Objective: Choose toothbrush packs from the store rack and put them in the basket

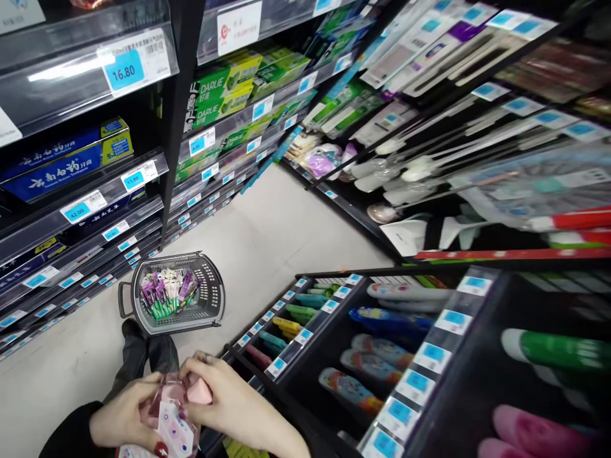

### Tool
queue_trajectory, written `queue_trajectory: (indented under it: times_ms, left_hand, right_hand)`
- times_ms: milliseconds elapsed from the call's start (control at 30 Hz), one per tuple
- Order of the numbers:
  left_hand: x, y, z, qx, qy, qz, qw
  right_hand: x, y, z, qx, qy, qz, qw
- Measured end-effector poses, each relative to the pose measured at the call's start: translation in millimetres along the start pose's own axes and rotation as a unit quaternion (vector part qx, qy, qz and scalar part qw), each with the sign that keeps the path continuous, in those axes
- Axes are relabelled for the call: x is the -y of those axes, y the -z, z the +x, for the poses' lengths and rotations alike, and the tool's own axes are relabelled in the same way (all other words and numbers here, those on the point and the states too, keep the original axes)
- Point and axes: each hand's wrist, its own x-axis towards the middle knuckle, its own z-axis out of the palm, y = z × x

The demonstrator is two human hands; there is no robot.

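Low in the head view, a see-through pink bottle [177, 423] with a pale printed label is held close to my body. Wrapped round its left side is my left hand [126, 410], closed, a red-painted thumbnail showing near the label. My right hand [222, 391], with a ring on one finger, is closed at the bottle's upper right, its fingers around a smooth pink cap [199, 390]. Whether that cap sits on the bottle or is apart from it, I cannot tell. The bottle's lower end runs out of the picture.
A grey shopping basket [217, 299] holding purple, white and green packets stands on the floor by my feet. Toothpaste shelves [165, 159] rise at left, with Darlie boxes [219, 89]. Racks of brushes [420, 172] hang at right; a tiered shoe rack [329, 324] is close on my right.
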Motion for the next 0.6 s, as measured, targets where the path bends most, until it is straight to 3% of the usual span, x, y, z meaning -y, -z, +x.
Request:
queue_trajectory:
  times_ms: [133, 233, 367, 500, 600]
  left_hand:
    - [4.9, -11.1, 1.6, 0.013, -0.006, -0.156, 0.988]
    - [5.4, -15.1, 1.4, -0.009, -0.025, -0.160, 0.987]
    - [3.1, -11.3, 1.2, -0.083, -0.055, -0.166, 0.981]
    - [-9.0, -1.2, 3.2, -0.001, 0.010, -0.206, 0.979]
    - [-14.4, 8.8, 4.5, 0.013, 0.055, -0.130, 0.990]
  right_hand:
    - [-9.7, -3.4, 6.1, -0.012, 0.002, 0.027, 1.000]
    - [-12.8, 0.2, 10.8, -0.015, 0.018, 0.040, 0.999]
    - [-12.0, 4.8, 15.2, -0.018, 0.078, 0.066, 0.995]
    - [-8.5, 7.8, 16.2, -0.016, 0.109, 0.063, 0.992]
    - [-4.2, 15.7, 13.8, 0.028, 0.090, 0.000, 0.996]
